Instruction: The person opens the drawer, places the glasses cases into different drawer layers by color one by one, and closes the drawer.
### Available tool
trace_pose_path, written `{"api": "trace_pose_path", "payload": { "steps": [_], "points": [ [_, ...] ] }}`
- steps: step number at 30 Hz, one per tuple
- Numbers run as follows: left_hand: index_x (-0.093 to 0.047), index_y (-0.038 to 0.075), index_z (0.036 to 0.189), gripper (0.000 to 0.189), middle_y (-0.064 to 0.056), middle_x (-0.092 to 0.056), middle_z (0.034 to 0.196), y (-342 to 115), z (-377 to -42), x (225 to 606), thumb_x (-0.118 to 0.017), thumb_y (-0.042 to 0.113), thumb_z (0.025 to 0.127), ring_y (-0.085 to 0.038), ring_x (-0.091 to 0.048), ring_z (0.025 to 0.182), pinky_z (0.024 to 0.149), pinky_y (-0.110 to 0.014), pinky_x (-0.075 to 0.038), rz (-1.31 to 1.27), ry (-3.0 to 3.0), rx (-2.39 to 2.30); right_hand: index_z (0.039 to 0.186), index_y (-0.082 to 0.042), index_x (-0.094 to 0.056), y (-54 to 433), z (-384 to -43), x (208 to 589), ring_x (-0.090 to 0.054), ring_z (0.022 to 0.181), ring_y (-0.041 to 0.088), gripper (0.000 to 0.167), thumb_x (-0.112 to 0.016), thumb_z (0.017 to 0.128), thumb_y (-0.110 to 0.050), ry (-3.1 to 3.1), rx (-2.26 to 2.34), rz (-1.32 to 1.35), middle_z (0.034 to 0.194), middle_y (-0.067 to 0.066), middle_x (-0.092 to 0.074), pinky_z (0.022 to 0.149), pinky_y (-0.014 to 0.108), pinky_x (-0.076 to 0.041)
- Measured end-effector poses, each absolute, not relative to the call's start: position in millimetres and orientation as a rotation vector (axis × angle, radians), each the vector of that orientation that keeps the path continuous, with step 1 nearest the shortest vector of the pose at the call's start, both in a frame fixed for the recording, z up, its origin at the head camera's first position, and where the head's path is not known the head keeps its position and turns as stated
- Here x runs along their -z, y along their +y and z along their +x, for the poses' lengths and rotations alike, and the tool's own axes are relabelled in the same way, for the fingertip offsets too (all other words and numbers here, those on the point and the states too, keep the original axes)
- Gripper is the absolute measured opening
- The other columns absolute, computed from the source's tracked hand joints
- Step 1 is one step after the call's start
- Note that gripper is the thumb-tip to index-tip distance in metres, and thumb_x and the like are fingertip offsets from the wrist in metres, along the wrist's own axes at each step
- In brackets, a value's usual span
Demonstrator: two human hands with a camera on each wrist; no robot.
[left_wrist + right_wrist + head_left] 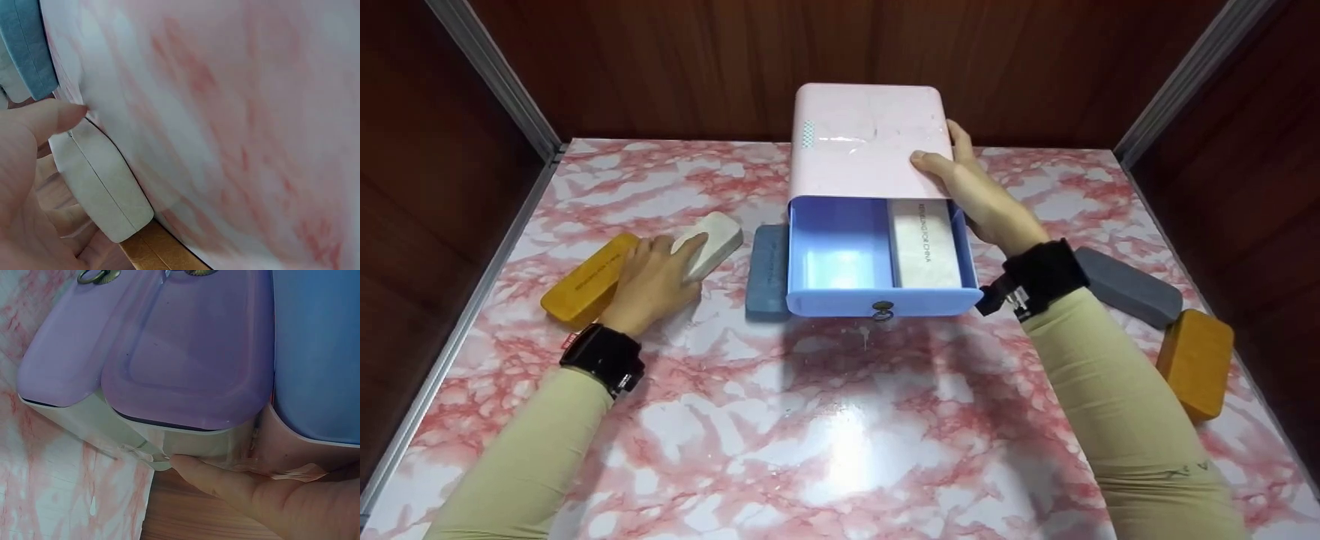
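Observation:
My left hand point(652, 281) grips a white glasses case point(714, 244) at the left, its thumb and fingers on either side. A yellow glasses case point(589, 279) lies against that hand's outer side. My right hand point(979, 191) holds a pink-topped drawer cabinet point(870, 142) by its right edge, thumb on top and fingers down the side. Its blue top drawer point(840, 247) is pulled out, with another white glasses case point(924, 247) lying along the right half. In the right wrist view, one finger point(225, 486) touches the cabinet side beside purple lower drawers point(191, 349).
A blue glasses case point(767, 274) lies at the cabinet's left side. To the right are a dark grey case point(1129, 285) and a second yellow case point(1196, 364), partly behind the right forearm. Dark wood panels point(772, 45) enclose the marbled table point(720, 420).

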State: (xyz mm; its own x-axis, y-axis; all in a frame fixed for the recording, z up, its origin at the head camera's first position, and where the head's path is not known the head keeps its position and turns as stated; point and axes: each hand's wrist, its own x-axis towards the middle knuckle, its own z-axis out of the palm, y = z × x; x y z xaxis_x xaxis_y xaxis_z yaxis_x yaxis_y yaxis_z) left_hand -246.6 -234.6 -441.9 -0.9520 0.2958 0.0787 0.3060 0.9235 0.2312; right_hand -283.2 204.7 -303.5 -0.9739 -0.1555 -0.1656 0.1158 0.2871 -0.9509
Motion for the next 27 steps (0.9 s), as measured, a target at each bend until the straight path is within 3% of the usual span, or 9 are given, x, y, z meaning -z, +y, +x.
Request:
{"api": "trace_pose_path", "payload": {
  "steps": [5,12,17,21,27],
  "points": [
    [-0.037,0.015,0.166,0.079,-0.039,-0.048,0.138,-232.6,-241.8,439.0,-0.068,0.020,0.094,-0.055,-0.049,0.120,0.102,-0.069,-0.041,-0.462,-3.076,0.443,0.170,-0.033,0.009,204.6,-282.8,303.4,-0.060,0.118,0.027,0.098,-0.060,0.102,-0.045,2.327,1.753,-0.035,0.164,0.017,-0.026,0.094,0.036,-0.055],
    [-0.031,0.019,0.169,0.081,-0.038,-0.050,0.129,-232.0,-235.5,435.8,-0.066,0.025,0.096,-0.051,-0.057,0.103,0.085,-0.066,-0.051,-0.419,-3.122,0.509,0.169,-0.036,0.010,204.5,-282.4,301.2,-0.049,0.135,0.028,0.099,-0.060,0.101,-0.048,2.334,1.722,-0.006,0.172,0.013,-0.012,0.109,0.041,-0.046],
    [-0.034,0.018,0.168,0.081,-0.037,-0.054,0.130,-234.1,-236.3,436.2,-0.069,0.027,0.095,-0.047,-0.059,0.102,0.088,-0.065,-0.052,-0.408,-3.103,0.574,0.169,-0.036,0.011,203.7,-283.2,301.6,-0.045,0.139,0.029,0.099,-0.060,0.101,-0.047,2.320,1.733,-0.007,0.173,0.013,-0.009,0.112,0.042,-0.044],
    [-0.036,0.016,0.167,0.080,-0.038,-0.056,0.134,-236.3,-238.8,434.3,-0.070,0.028,0.096,-0.047,-0.060,0.106,0.093,-0.066,-0.052,-0.419,-3.095,0.649,0.169,-0.035,0.011,204.1,-283.1,302.3,-0.048,0.135,0.029,0.099,-0.060,0.101,-0.047,2.319,1.737,-0.008,0.172,0.014,-0.012,0.108,0.041,-0.046],
    [-0.039,0.014,0.165,0.078,-0.039,-0.057,0.136,-239.8,-240.3,430.4,-0.071,0.031,0.097,-0.046,-0.060,0.105,0.091,-0.067,-0.053,-0.415,-3.078,0.664,0.169,-0.035,0.010,205.0,-283.1,302.0,-0.058,0.121,0.027,0.099,-0.061,0.101,-0.046,2.307,1.750,-0.003,0.167,0.017,-0.022,0.098,0.038,-0.053]
  ]
}}
